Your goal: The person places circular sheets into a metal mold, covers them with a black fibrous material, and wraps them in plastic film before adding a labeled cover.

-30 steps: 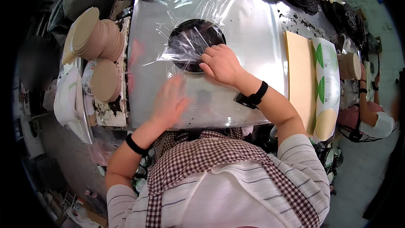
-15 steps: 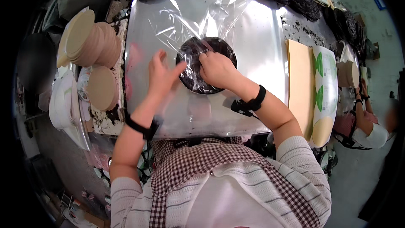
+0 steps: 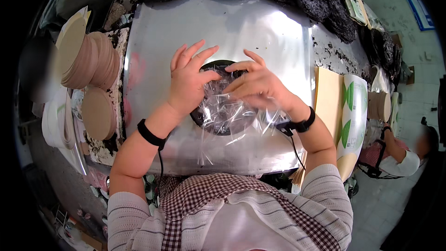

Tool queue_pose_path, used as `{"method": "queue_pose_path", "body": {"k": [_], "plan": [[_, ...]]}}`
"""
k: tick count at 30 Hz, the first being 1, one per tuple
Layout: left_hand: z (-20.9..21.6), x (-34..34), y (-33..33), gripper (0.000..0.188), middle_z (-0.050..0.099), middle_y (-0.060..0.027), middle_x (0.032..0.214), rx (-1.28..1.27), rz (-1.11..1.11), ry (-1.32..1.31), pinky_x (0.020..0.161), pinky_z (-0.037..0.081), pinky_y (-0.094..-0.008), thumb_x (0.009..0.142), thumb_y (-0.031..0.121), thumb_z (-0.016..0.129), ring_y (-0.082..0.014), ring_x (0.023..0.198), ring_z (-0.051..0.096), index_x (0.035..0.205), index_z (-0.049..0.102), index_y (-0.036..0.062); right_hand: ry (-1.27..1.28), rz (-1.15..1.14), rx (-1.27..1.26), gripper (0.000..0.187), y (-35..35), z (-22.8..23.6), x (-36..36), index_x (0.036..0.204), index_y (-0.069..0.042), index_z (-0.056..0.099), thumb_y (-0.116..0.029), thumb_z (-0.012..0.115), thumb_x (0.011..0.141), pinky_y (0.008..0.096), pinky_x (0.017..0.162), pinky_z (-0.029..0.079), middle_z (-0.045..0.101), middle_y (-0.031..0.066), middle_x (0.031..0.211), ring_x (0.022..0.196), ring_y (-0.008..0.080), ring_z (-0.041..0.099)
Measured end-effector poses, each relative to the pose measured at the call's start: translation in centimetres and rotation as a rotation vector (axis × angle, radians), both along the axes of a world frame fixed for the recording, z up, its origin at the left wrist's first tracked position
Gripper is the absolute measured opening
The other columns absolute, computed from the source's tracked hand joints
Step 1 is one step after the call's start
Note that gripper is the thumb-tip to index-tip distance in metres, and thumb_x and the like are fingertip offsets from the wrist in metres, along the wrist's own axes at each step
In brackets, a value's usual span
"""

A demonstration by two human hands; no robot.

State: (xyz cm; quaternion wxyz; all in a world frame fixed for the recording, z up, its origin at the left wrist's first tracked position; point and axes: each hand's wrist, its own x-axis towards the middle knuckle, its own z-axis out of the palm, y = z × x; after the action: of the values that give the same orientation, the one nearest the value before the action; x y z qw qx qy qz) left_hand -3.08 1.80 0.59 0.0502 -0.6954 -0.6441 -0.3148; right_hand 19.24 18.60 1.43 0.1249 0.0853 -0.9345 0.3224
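Observation:
A round black disc (image 3: 199, 118) lies on the shiny metal work surface, close in front of me. Crumpled clear plastic film (image 3: 222, 111) covers most of it and trails over its near edge. My left hand (image 3: 186, 83) is at the disc's left side, fingers spread upward and thumb reaching in over the film. From the right, my right hand (image 3: 260, 82) hovers over the disc and film with its fingers apart and slightly bent; part of it is blurred. Neither hand visibly grips anything.
Stacked tan round boards (image 3: 95, 60) stand at the left, with another round board (image 3: 98, 114) nearer. Lumpy black material (image 3: 306, 0) lines the back edge. Tan sheets (image 3: 327, 107) and a white-green printed sheet (image 3: 354, 111) lie right. Another person (image 3: 395, 155) works far right.
The film, earlier spread up beyond the disc, now lies gathered over it and toward me. My right hand has opened and moved right; my left hand has come in to the disc.

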Motion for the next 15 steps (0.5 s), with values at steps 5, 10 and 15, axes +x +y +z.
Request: {"method": "queue_pose_path", "body": {"k": [5,10,15], "plan": [[-0.6,0.8,0.4,0.022,0.067,-0.0042,0.124,-0.055,-0.424,-0.078,0.103,0.054,-0.0408,0.085,0.008,0.068,-0.0271,0.122,0.063,0.107,0.070,0.0064,-0.256,-0.419,0.350,0.062,-6.4,1.0,1.3,0.136,-0.013,0.071,-0.025,0.077,0.076,0.0697,0.129,0.006,0.056,0.0098,0.159,0.163,0.0375,0.025],[-1.7,1.8,0.6,0.033,0.062,-0.0066,0.125,-0.134,-0.271,0.085,0.106,0.051,-0.0405,0.088,0.011,0.069,-0.0266,0.120,0.060,0.119,0.060,0.0061,-0.013,-0.292,0.293,0.063,-9.7,3.1,3.0,0.133,-0.012,0.069,-0.017,0.075,0.070,0.0569,0.110,0.044,0.060,0.0158,0.146,0.136,0.0423,0.055],[1.4,-0.3,0.1,0.076,0.051,-0.0177,0.158,-0.316,-0.583,-0.293,0.125,0.035,-0.0488,0.079,0.011,0.078,-0.0398,0.150,0.044,0.149,0.049,0.0063,-0.441,-0.690,0.294,0.023,-9.2,0.7,-1.0,0.103,-0.010,0.075,-0.011,0.073,0.081,0.0393,0.078,0.060,0.074,0.0122,0.120,0.100,0.0294,0.074]]}}
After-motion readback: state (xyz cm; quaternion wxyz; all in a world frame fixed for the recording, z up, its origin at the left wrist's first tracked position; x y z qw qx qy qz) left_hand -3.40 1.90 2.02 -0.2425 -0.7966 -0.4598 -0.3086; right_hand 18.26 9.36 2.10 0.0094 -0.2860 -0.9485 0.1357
